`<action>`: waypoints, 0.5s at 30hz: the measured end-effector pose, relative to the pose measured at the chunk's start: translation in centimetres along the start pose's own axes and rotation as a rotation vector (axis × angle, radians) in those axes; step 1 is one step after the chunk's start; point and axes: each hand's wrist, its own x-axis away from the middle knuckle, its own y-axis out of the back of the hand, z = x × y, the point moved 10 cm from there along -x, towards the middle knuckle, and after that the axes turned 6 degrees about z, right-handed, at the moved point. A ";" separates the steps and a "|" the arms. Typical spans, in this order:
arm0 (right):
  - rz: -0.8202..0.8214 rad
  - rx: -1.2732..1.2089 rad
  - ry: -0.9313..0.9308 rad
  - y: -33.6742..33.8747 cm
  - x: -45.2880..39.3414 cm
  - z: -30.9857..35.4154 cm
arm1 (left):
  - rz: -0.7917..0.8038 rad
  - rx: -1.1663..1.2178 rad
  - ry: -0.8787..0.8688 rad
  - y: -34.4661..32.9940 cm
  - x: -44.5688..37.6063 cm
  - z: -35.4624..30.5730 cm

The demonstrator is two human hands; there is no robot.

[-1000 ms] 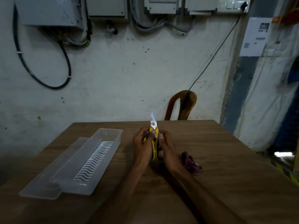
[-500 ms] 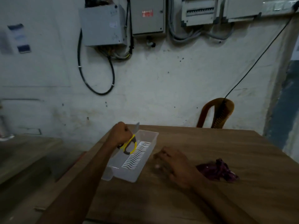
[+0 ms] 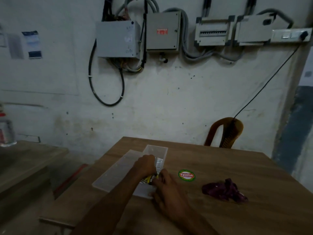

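The job looks nearly done. In the lower middle of the frame, the clear tray [image 3: 163,149] holds the yellow-handled scissors [image 3: 150,178], and its lid [image 3: 115,170] lies to its left, not yet on. The left hand [image 3: 146,165] is curled down over the scissors and the right hand [image 3: 166,189] has bent fingers at the handles, but I cannot tell whether either grips.

The wooden bench [image 3: 228,167] also carries a purple cloth [image 3: 223,191] at lower right and a round sticker [image 3: 186,175]. Behind are a stained wall [image 3: 169,99], electrical boxes [image 3: 118,39] along the top and a brown chair [image 3: 225,133].

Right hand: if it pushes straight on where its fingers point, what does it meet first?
The right hand likely meets the scissors in the clear box first, the left hand just beyond; depth unclear.
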 end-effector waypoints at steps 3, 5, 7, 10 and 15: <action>-0.049 -0.029 0.005 0.2 0.8 -0.8 | -0.194 -0.101 -0.047 2.8 0.6 -0.7; -0.093 -0.042 0.010 0.5 1.4 -1.1 | -0.413 -0.024 -0.067 6.1 1.8 0.4; -0.128 -0.053 0.022 0.5 1.9 -1.2 | -0.558 0.049 -0.029 8.6 2.9 3.3; -0.162 -0.093 0.014 0.3 2.1 -1.4 | -0.419 -0.101 0.096 7.4 2.9 8.3; -0.211 -0.142 0.011 0.6 2.4 -1.5 | -0.073 -0.196 0.044 0.2 2.4 10.1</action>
